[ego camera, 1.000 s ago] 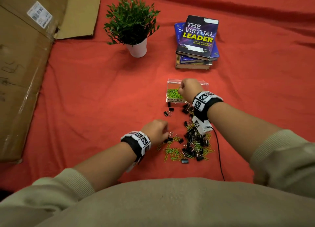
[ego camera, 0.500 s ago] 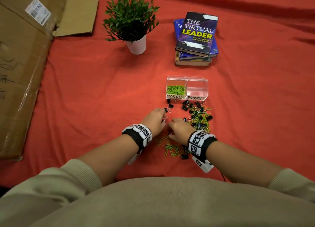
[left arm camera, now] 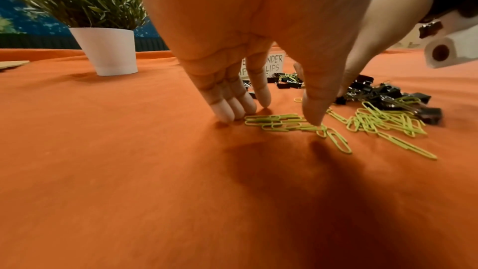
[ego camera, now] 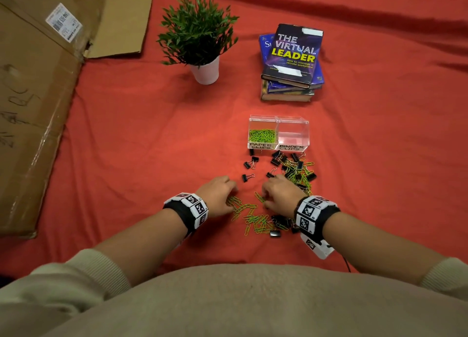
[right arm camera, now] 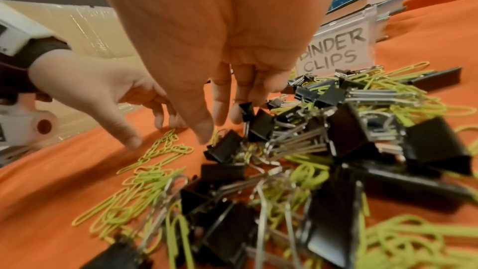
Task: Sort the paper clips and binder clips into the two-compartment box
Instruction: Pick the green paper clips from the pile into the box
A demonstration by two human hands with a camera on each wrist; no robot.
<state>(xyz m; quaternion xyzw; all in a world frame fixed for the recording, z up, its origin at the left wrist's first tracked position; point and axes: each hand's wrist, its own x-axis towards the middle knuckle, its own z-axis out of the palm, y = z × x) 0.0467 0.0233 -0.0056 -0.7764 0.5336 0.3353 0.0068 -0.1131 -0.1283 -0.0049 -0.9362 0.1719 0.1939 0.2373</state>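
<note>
My sleeves [ego camera: 83,273] are beige ribbed knit, pushed up my forearms. Each wrist has a black band [ego camera: 181,211] ringed with white tiles printed with black square markers [ego camera: 307,211]. White camera housing [ego camera: 316,246] under my right wrist, thin black cable [ego camera: 345,264] trailing off it.

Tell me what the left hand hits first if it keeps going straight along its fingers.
Probably the red cloth: the left hand points steeply down, fingertips at or just above it, beside the green paper clips. Contact is unclear.

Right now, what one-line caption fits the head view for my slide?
Both hands, left hand and right hand, reach into green paper clips and black binder clips before the clear two-compartment box.
</note>
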